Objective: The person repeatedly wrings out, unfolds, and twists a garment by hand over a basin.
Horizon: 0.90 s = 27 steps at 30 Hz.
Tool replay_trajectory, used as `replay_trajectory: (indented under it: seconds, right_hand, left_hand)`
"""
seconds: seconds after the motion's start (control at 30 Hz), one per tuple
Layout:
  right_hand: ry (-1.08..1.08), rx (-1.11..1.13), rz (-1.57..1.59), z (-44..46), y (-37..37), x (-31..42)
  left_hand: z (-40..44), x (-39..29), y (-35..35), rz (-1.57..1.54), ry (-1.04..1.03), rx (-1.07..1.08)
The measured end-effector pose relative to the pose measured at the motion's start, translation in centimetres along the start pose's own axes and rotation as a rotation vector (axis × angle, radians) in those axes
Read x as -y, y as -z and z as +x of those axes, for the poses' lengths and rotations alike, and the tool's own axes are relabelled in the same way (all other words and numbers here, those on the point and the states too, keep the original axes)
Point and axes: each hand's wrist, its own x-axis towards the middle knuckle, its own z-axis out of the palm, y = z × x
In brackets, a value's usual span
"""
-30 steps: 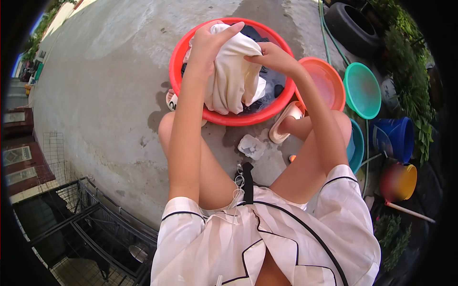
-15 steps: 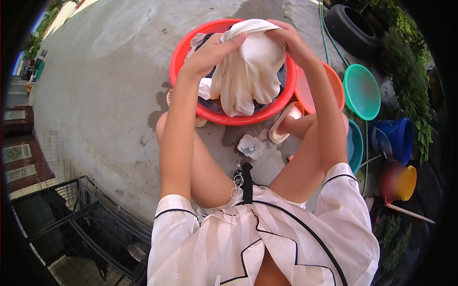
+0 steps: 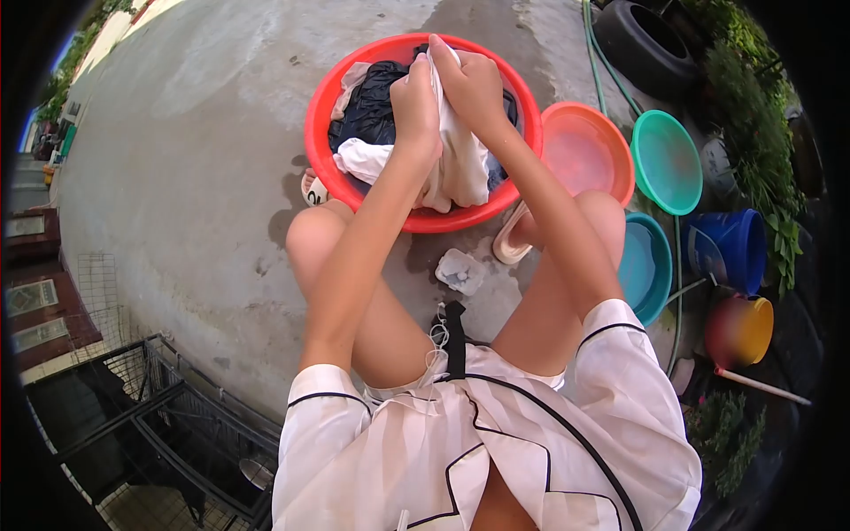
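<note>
A wet white cloth garment (image 3: 460,164) hangs bunched from both hands over a red basin (image 3: 320,133). My left hand (image 3: 415,104) is closed around its upper part, and my right hand (image 3: 471,88) grips it right beside, the two hands almost touching. The garment's lower folds hang down into the basin; its exact kind cannot be made out. Dark wet cloth (image 3: 370,102) lies in the basin to the left of the hands, with a smaller white cloth (image 3: 361,160) in front of it and a pale cloth (image 3: 352,84) near the left rim.
An orange basin (image 3: 584,146), a green basin (image 3: 666,164) and a teal basin (image 3: 645,270) stand to the right. Beyond them are a blue bucket (image 3: 748,252), a hose (image 3: 595,62) and a tyre (image 3: 642,49). A small clear container (image 3: 459,272) sits between my feet.
My hands have come together from being spread apart. The white garment, held wide before, is now gathered into a narrow bunch, uncovering more dark cloth in the basin.
</note>
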Motion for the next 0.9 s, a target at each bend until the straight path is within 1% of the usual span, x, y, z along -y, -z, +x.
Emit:
replay_trajectory:
  seconds: [0.03,0.1,0.13,0.17,0.2,0.27,0.3,0.33,0.4,0.47,0.5,0.53,0.57,0.6,0.63,0.67,0.73,0.77,0.83,0.87,0.9]
  right_hand:
    - [0.032,-0.038,-0.024,-0.3,-0.8,0.1]
    - [0.25,0.006,-0.099,-1.6,-2.0,0.6]
    - [0.36,0.03,-0.135,-2.6,-2.3,1.1]
    - [0.351,0.094,-0.186,-3.4,-2.3,1.9]
    - [0.283,0.103,-0.149,-3.0,-2.2,2.2]
    - [0.145,0.125,-0.081,-1.7,-1.6,1.9]
    - [-0.003,0.102,-0.01,-0.4,-1.3,1.1]
    - [-0.074,0.152,0.07,0.6,-0.7,0.5]
    - [-0.022,0.02,-0.002,-0.1,-1.2,0.4]
    - [0.192,-0.003,-0.082,-1.9,-1.6,1.6]
    - [0.381,-0.008,-0.059,-3.0,-2.0,2.1]
    - [0.344,0.017,-0.021,-3.2,-2.0,1.9]
    - [0.308,0.046,0.016,-3.2,-2.0,1.6]
    - [0.271,0.077,0.053,-3.2,-1.8,1.4]
    - [0.13,0.027,0.115,-2.4,-1.6,1.1]
    - [-0.017,-0.023,0.289,-1.2,-1.9,-0.6]
    - [-0.079,-0.039,0.379,-0.2,-1.4,-1.3]
    - [-0.022,-0.05,0.299,-0.6,-1.4,-1.7]
    - [0.092,-0.063,0.142,-2.6,-1.2,0.9]
    - [0.24,-0.005,0.133,-3.6,-1.3,1.4]
    - [0.237,0.016,0.132,-3.8,-1.3,1.6]
  left_hand:
    - [0.2,-0.1,0.3,-0.072,0.01,-0.052]
    - [1.2,-0.4,1.3,-0.217,0.03,-0.158]
    - [3.6,0.9,3.9,-0.171,-0.02,-0.119]
    - [4.1,1.0,5.0,-0.193,-0.055,-0.083]
    - [4.3,0.9,5.5,-0.217,-0.092,-0.047]
    - [0.5,-1.7,0.9,-0.197,-0.066,-0.242]
    - [0.1,-1.4,0.6,-0.048,-0.097,-0.185]
    - [-0.5,-1.1,0.2,0.046,-0.145,-0.136]
    - [-0.5,-1.6,0.0,0.003,-0.092,-0.14]
    - [0.5,-2.0,1.1,-0.102,-0.007,-0.111]
    - [1.7,-1.9,2.9,-0.151,0.082,-0.068]
    - [2.9,-2.3,4.1,-0.13,0.059,0.049]
    - [3.0,-1.2,4.4,-0.104,0.033,0.01]
    - [1.2,-2.0,2.7,-0.08,0.007,-0.032]
    - [0.3,-1.9,0.9,-0.084,-0.078,-0.113]
    - [-0.8,-2.0,0.3,0.096,-0.096,-0.097]
    - [-1.0,-0.9,0.1,0.213,-0.15,-0.025]
    - [-0.5,-0.8,0.2,0.141,-0.124,-0.003]
    - [0.8,-1.0,0.8,-0.029,-0.05,-0.034]
    - [1.4,-1.3,1.4,-0.115,-0.014,-0.051]
    - [1.5,-1.7,2.3,0.031,-0.028,0.023]
